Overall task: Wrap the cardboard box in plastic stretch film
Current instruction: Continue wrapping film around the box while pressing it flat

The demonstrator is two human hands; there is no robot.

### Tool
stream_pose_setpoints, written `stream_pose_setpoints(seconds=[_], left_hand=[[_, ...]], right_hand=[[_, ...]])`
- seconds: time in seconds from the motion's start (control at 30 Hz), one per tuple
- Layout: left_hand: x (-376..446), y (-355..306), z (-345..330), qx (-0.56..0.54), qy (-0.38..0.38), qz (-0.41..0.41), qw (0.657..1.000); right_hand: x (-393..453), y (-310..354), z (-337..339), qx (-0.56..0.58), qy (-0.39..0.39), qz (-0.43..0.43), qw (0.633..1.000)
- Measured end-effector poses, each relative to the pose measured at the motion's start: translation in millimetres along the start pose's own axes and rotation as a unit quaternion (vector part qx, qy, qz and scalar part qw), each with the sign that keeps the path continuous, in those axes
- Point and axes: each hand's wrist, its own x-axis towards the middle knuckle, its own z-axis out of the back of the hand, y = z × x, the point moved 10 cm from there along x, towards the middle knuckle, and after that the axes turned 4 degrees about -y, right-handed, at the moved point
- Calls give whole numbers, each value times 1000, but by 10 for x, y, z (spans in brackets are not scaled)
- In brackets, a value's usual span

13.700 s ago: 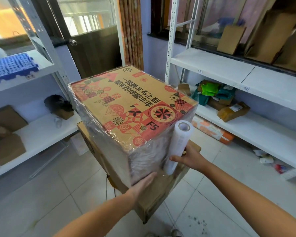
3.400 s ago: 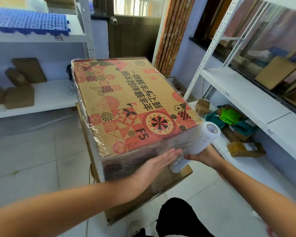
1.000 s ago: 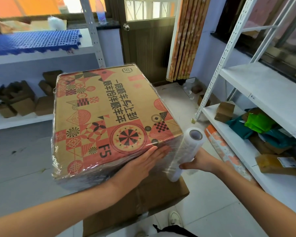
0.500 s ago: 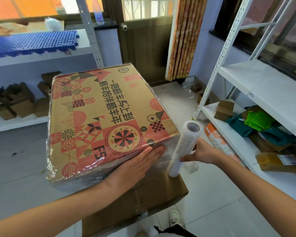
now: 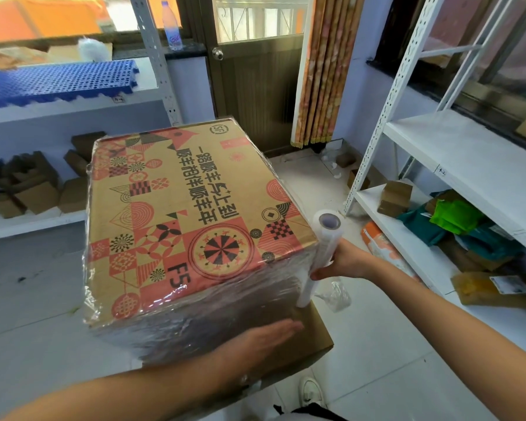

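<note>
The left hand, flat on the top near edge of the cardboard box half a second ago, now lies flat lower down on its film-covered near side. The roll of stretch film in the right hand now sits closer against the box's right corner.

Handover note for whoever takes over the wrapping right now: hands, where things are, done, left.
Left hand: open, flat against the filmed near side of the printed cardboard box, low down.
Right hand: grips the stretch film roll, held upright at the box's near right corner.
The box sits on a plain cardboard box on the floor.
Done: film covers the near side and wrinkles along the top edges; the other sides cannot be seen.
Left: probably carry the roll round the right corner for further passes, then tear and press the tail down. The middle of the top looks bare.
</note>
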Motion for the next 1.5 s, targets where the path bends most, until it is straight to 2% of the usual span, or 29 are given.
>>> stream_pose_setpoints(seconds=[0.2,0.27,0.4,0.5,0.57,0.6,0.67,0.7,0.77,0.8,0.87,0.93,1.07,1.23,1.4,1.5], left_hand=[[237,33,-386,140,34,12,989],[294,105,-347,148,43,16,988],[528,4,-168,175,15,-53,983],[534,-6,-231,272,30,-40,961],[367,332,-311,205,80,68,973],[314,439,-359,175,104,92,975],[396,155,-395,143,87,-1,986],[424,146,-320,154,55,-13,987],[377,364,-205,113,15,56,992],[338,488,-180,55,4,85,995],[225,620,-180,-50,-3,106,993],[134,725,-136,-47,-5,108,993],[16,1098,266,-90,-75,209,971],[-303,1729,451,-115,-82,352,925],[-383,1908,482,-114,-66,405,905],[-400,1833,654,-159,-132,394,896]], right_hand=[[25,-31,-8,10,-7,-3,1000],[28,-39,-5,18,-10,-3,1000],[6,-35,-46,23,-7,3,1000],[16,-30,-51,19,-4,6,1000],[16,-37,-32,25,-7,5,1000],[14,-41,-27,29,-7,4,1000],[7,-34,-33,30,-2,2,1000],[7,-22,-41,28,2,2,1000],[2,-15,-55,25,8,3,1000],[5,-25,-58,24,8,4,1000],[10,-58,-49,26,3,5,1000],[15,-64,-38,24,-1,1,1000],[21,-10,-41,13,12,5,1000],[-17,-26,-58,19,27,-4,999],[2,-15,-41,25,12,-4,1000],[-40,-27,-43,23,8,3,1000]])
